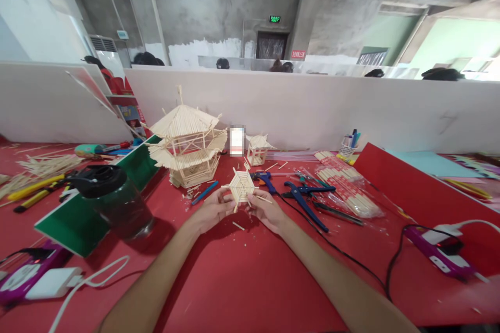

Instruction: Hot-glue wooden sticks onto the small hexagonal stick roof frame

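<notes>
Between my two hands is a small six-sided lattice of thin wooden sticks (pixel 242 186), web-like, with spokes poking out past its rim. My left hand (pixel 215 210) grips its lower left edge, fingers curled. At the lower right edge, my right hand (pixel 267 210) pinches it, and a thin stick juts out beside those fingers. Behind on the left stands a two-tiered pavilion model (pixel 187 140) built of sticks. A smaller stick pavilion (pixel 258 150) is further back, near the partition. One loose stick piece (pixel 238 226) lies just below my hands.
On the right lie a blue-handled clamp tool (pixel 307 205), a glue gun (pixel 267 181) with a trailing cable and bagged sticks (pixel 347 187). A dark water bottle (pixel 117 205) stands left by a green divider (pixel 74 223). A blue pen-like tool (pixel 205 192) lies near my left hand.
</notes>
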Available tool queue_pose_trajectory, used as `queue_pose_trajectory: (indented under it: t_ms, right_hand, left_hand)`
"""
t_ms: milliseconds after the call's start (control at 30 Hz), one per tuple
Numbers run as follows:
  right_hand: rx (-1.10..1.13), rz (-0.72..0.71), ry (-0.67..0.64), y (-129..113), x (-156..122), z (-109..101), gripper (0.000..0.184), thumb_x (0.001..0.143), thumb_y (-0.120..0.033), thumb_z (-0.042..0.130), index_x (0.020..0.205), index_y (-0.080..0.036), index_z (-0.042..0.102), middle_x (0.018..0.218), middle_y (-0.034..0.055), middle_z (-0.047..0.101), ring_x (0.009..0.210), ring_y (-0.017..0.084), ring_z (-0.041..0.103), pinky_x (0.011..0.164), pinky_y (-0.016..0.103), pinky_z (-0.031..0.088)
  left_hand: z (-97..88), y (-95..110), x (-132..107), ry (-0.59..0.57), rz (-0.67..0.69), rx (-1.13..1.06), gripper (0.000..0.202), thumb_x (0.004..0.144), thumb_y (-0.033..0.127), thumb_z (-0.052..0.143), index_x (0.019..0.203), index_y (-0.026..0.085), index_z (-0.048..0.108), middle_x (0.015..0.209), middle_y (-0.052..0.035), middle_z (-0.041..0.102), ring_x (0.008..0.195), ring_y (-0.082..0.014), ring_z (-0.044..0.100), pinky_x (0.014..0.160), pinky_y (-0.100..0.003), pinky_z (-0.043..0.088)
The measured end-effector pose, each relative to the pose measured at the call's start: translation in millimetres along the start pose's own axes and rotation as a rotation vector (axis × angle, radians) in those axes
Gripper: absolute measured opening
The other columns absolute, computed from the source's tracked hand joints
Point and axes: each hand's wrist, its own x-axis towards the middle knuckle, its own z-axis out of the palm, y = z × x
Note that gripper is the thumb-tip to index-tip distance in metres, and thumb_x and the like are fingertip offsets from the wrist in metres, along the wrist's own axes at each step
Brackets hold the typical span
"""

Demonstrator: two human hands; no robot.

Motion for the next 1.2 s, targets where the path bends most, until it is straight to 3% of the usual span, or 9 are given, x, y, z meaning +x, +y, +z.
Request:
queue_pose_trajectory:
  t_ms: [200, 367, 533, 867, 1200]
  right_hand:
    - [-0.013, -0.055, 0.076, 2, 4, 0, 0.036, 0.061, -0.045, 0.084, 0.074, -0.017, 0.067, 0.066, -0.002, 0.063, 0.054, 0.008, 0.055, 0.052, 0.019, 0.044]
    - [-0.082, -0.12, 0.186, 3, 7, -1, 0.036, 0.061, -0.046, 0.083, 0.073, -0.017, 0.067, 0.061, -0.0027, 0.06, 0.051, 0.008, 0.052, 0.048, 0.019, 0.041]
    - [-0.152, -0.17, 0.213, 3, 7, -2, 0.035, 0.063, -0.049, 0.081, 0.072, -0.018, 0.068, 0.06, -0.0023, 0.06, 0.05, 0.01, 0.051, 0.048, 0.021, 0.041]
    - [-0.201, -0.202, 0.207, 2, 5, 2, 0.034, 0.065, -0.048, 0.079, 0.072, -0.017, 0.068, 0.058, -0.0017, 0.06, 0.048, 0.01, 0.051, 0.047, 0.022, 0.04]
    - [-0.247, -0.28, 0.231, 2, 6, 2, 0.032, 0.07, -0.047, 0.076, 0.073, -0.017, 0.07, 0.059, -0.0011, 0.06, 0.05, 0.01, 0.051, 0.048, 0.022, 0.04]
  left_hand:
    - [1.6, 4, 0, 0.075, 0.033, 0.075, 0.038, 0.065, 0.018, 0.084, 0.095, 0.018, 0.061, 0.078, 0.002, 0.064, 0.07, -0.0085, 0.062, 0.07, -0.02, 0.05]
    - [11.7, 8, -2, 0.145, 0.063, 0.17, 0.041, 0.062, 0.025, 0.085, 0.092, 0.018, 0.059, 0.079, 0.002, 0.063, 0.07, -0.0097, 0.062, 0.07, -0.022, 0.051]
    - [14.5, 7, -2, 0.178, 0.143, 0.305, 0.033, 0.068, 0.031, 0.081, 0.088, 0.019, 0.057, 0.072, 0.0035, 0.06, 0.066, -0.0094, 0.059, 0.063, -0.02, 0.048]
    - [18.6, 12, -4, 0.146, 0.055, 0.088, 0.04, 0.062, 0.022, 0.085, 0.091, 0.018, 0.058, 0.078, 0.0044, 0.059, 0.07, -0.0087, 0.063, 0.074, -0.025, 0.057]
    - [19.6, 8, -1, 0.184, 0.11, 0.045, 0.036, 0.063, 0.02, 0.084, 0.087, 0.018, 0.058, 0.076, 0.0053, 0.061, 0.069, -0.0071, 0.062, 0.075, -0.024, 0.057]
